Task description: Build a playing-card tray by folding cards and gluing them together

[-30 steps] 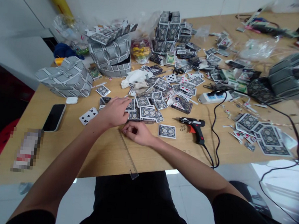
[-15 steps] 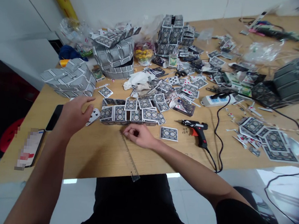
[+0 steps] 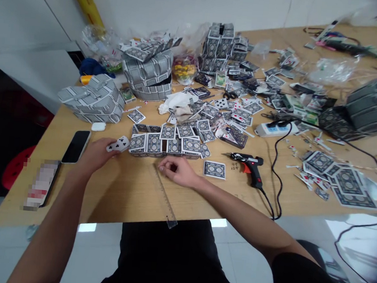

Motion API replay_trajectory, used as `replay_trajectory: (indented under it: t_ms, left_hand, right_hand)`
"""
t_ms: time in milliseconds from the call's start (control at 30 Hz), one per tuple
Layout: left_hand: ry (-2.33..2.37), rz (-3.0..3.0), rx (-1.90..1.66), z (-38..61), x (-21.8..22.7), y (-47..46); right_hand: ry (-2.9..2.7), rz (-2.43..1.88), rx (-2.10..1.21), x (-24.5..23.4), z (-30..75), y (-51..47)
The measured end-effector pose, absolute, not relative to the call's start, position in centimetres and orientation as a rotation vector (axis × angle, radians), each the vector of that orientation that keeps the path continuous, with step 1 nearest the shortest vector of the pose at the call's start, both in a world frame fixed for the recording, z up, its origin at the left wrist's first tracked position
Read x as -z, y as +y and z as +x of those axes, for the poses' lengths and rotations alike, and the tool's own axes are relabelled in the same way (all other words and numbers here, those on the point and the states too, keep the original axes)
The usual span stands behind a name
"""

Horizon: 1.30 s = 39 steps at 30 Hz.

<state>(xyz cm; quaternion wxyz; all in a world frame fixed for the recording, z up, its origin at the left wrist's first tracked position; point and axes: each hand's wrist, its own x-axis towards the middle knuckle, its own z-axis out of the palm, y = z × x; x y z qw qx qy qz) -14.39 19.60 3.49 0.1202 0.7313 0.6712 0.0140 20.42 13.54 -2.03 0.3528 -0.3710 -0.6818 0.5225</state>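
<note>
Wooden tabletop carries one low wall of patterned playing cards and one ruler below it. Left hand grasps one club card, just left of wall. Right hand curled, fingertips at ruler's top end; grip unclear.

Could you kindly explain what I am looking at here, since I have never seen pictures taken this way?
There is no machine here: one camera worn on a person's head looks down at their two bare hands above a wooden table. The left hand holds a playing card. The right hand rests curled beside a clear ruler, just in front of a low wall of playing cards. A hot glue gun lies nearby.
</note>
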Motion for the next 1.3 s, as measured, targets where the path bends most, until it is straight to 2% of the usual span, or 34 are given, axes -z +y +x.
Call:
replay_trajectory:
  t_ms: [267, 433, 600, 800, 933, 1167, 1300]
  left_hand:
    - [2.004, 2.151, -0.027, -14.0, -3.8, 19.3]
    - [2.094, 2.161, -0.038, -12.9, -6.0, 17.4]
    - [1.937, 2.324, -0.366, -11.0, -7.8, 12.3]
    - [1.297, 2.559, -0.557, -6.0, -5.7, 5.9]
    - [1.143, 2.55, -0.532, -2.1, -3.9, 3.3]
    - [1.292, 2.297, -0.533, 1.0, -0.8, 0.1]
    - [1.326, 2.373, -0.4, 1.6, 0.3, -0.9]
  right_hand:
    - [-1.765, -0.947, -1.364, 1.8, 20.5, 13.5]
    - [-1.838, -0.981, -1.3, 1.6, 20.6, 13.2]
    - [-1.837, -0.891, -1.321, 1.0, 20.4, 12.5]
    - [-1.459, -0.828, -1.845, -0.9, 19.6, 10.9]
    - [-1.556, -0.903, -1.81, -1.5, 20.7, 9.1]
    - [-1.46, -1.294, -1.672, -0.9, 25.4, 7.4]
    - [-1.347, -1.309, -1.677, -0.4, 26.5, 6.8]
